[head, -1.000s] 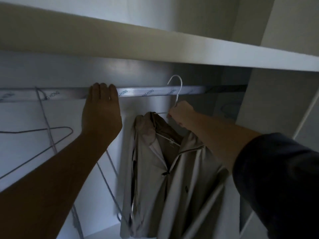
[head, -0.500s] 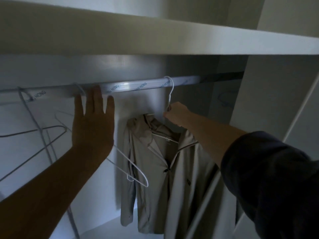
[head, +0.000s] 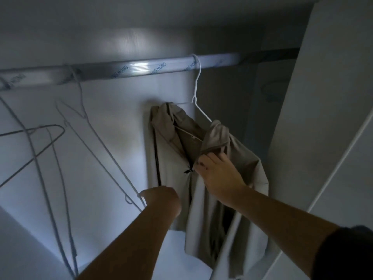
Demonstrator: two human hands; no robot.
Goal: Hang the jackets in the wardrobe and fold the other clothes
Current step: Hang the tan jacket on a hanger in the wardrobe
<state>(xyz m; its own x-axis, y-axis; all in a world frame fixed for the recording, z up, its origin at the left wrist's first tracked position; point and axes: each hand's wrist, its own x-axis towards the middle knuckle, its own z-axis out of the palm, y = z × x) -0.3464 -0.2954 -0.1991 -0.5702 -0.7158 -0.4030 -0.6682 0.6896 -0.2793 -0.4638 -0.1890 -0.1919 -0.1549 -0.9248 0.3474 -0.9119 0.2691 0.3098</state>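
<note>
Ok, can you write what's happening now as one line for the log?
jacket: hanging on white hanger, hooked over rail | right hand: pinching jacket front | left hand: low beside jacket, grip unclear

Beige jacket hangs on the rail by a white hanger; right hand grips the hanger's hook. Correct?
No: the head view shows the right hand gripping the jacket by its front edge, not the hook of the white hanger on the rail.

Beige fabric jacket (head: 246,164) on white wire hanger (head: 194,100) at centre, under metal wardrobe rail (head: 141,67); thin grey wire hangers (head: 62,128) at left.
</note>
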